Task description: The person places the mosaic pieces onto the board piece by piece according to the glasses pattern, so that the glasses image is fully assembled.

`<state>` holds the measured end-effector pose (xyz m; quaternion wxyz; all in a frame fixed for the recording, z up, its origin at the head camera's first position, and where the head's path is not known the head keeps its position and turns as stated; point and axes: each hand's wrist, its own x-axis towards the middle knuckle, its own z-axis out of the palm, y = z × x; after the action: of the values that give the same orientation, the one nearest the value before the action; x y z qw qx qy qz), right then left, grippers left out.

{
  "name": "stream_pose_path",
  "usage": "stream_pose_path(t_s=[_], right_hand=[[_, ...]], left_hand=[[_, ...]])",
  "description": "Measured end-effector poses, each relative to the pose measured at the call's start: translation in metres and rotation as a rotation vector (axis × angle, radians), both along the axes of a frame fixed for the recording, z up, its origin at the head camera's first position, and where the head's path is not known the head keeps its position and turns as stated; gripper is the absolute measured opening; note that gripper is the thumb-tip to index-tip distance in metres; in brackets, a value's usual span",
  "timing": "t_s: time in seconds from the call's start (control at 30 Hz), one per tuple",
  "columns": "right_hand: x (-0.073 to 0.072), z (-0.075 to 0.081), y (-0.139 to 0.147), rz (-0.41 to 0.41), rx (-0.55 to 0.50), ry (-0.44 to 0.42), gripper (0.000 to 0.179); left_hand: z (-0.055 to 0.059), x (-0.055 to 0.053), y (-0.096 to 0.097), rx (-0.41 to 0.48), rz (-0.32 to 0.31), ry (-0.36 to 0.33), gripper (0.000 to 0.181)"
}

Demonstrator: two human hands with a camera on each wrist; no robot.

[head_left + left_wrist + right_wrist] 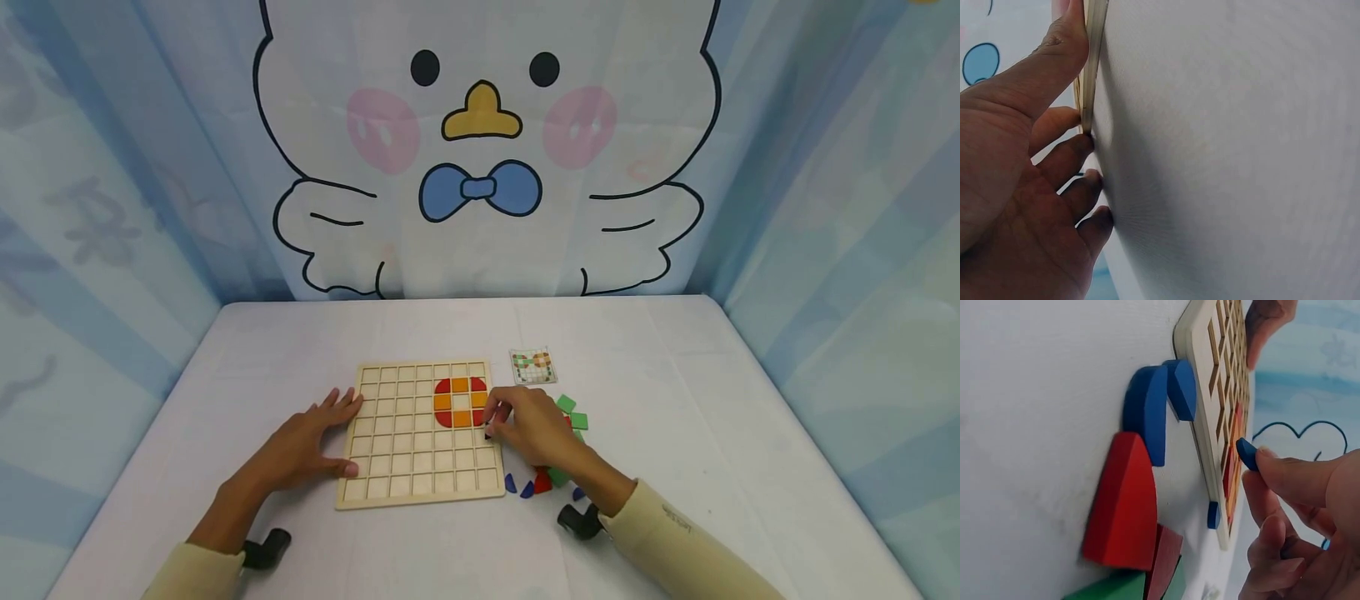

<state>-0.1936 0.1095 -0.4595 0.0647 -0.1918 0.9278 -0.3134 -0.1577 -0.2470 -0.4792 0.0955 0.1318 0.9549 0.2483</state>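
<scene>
**Blue piece being pinched above the board's right edge**

The blue piece is being grasped by the right hand, pinched between thumb and index finger, presumably so that its small body is being covered as little as possible. Whether the board is being touched by it cannot be told. Nothing is being grasped by the left hand; the board's left edge is merely being touched by its thumb and fingers, probably so that sliding is being prevented.

The right hand is being held arched, its fingertips being pointed left and down, its other fingers being kept loosely folded. The left hand is being spread, its thumb being set toward the board's near left corner and its fingers toward the far left one.

The board is being carried by the worktop, slightly left of its middle. Against the board's right edge, toward the far corner, a ring of red and orange pieces is being displayed. Outside that edge, loose blue pieces, a red piece and green pieces are being kept, apparently within easy reach. Nearer the worktop's far edge, a patterned card is being laid face up, perhaps for reference.
</scene>
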Motion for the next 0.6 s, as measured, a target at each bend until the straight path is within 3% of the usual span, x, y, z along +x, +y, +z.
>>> stream_pose_path(t_s=[0.33, 0.6], right_hand=[[-0.005, -0.007, -0.016, -0.022, 0.040, -0.073, 0.016], [-0.003, -0.003, -0.023, -0.028, 0.084, -0.066, 0.017]], left_hand=[[0.002, 0.001, 0.001, -0.005, 0.010, -0.009, 0.113], [0.001, 0.001, 0.000, -0.016, 0.019, -0.016, 0.114]])
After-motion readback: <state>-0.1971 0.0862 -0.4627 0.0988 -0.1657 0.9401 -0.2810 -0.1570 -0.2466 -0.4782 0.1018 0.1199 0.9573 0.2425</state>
